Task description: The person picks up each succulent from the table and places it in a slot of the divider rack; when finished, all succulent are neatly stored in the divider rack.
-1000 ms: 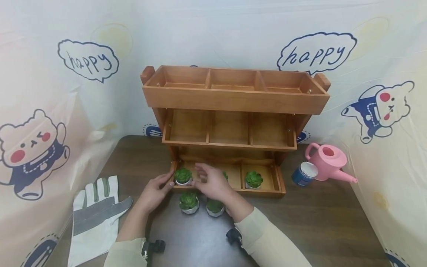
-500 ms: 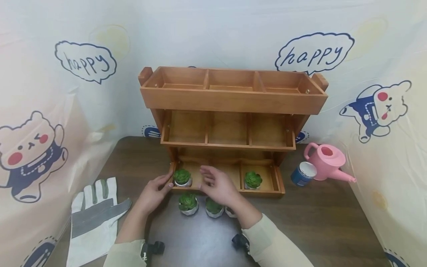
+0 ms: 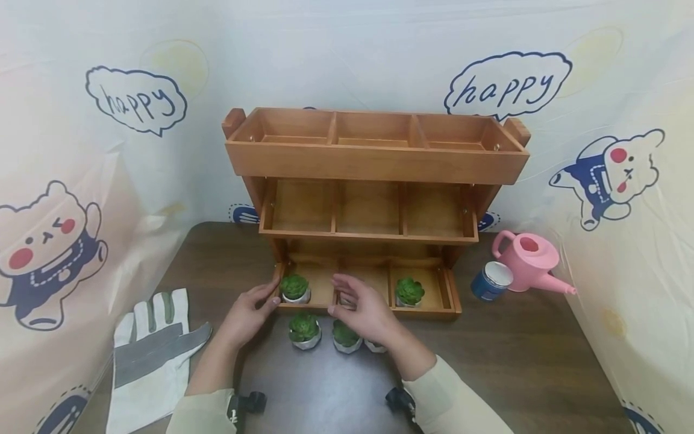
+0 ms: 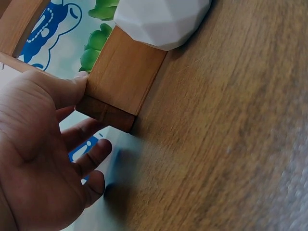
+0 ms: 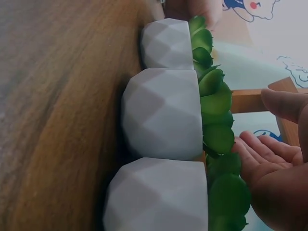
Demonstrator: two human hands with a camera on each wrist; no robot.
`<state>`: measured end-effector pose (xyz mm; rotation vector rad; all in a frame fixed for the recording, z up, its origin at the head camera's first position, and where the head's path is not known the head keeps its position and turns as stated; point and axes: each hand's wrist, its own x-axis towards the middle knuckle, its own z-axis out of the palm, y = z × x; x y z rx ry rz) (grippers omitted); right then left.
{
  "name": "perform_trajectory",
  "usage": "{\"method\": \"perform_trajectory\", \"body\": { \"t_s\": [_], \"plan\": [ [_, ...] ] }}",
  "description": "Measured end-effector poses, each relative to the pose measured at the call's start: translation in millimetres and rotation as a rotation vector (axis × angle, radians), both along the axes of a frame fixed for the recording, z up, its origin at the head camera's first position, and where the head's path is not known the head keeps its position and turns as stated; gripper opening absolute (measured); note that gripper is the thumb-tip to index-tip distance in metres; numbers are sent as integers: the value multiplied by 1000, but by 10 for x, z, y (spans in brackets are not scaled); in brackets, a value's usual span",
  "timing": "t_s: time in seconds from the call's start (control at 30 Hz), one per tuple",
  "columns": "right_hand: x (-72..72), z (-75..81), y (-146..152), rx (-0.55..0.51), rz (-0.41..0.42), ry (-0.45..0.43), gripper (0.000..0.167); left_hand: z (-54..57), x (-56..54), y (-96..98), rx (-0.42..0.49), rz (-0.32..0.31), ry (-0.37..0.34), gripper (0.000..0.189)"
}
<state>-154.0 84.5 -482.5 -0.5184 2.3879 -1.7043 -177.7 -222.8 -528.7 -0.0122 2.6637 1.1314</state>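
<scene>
A three-tier wooden plant stand (image 3: 374,166) has divided compartments. My left hand (image 3: 251,313) grips the left front corner of its bottom tier, thumb on the front board (image 4: 122,72) and fingers round the side. A potted succulent (image 3: 294,288) sits in the bottom left compartment; another succulent (image 3: 409,292) is in the bottom right one. My right hand (image 3: 365,307) is over the bottom middle compartment with fingers loosely bent, and a bit of white shows between thumb and fingers. On the table before the stand are three succulents in faceted white pots (image 5: 163,113), one partly hidden by my right hand.
A pink watering can (image 3: 534,262) and a blue can (image 3: 491,281) stand right of the stand. A white and grey work glove (image 3: 152,355) lies at the left of the table. Printed cloth (image 3: 347,54) hangs behind and on both sides.
My right hand has drawn away from beside the left succulent, shifting right and a little nearer to me over the middle compartment. The left hand keeps its grip on the stand's corner.
</scene>
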Motion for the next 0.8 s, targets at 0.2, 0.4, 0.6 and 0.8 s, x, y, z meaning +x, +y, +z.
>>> {"method": "perform_trajectory", "body": {
  "t_s": [0.2, 0.4, 0.6, 0.8],
  "plan": [
    [59, -16, 56, -15, 2, 21, 64, -2, -3, 4, 4, -1, -4, 59],
    [123, -43, 125, 36, -21, 42, 65, 10, -6, 4, 4, -7, 3, 59],
    [193, -46, 197, 55, -47, 41, 65, 17, -3, 3, 6, -9, 4, 59],
    [259, -33, 276, 95, -81, 81, 65, 10, 1, 3, 18, -2, -8, 60]
  ]
}}
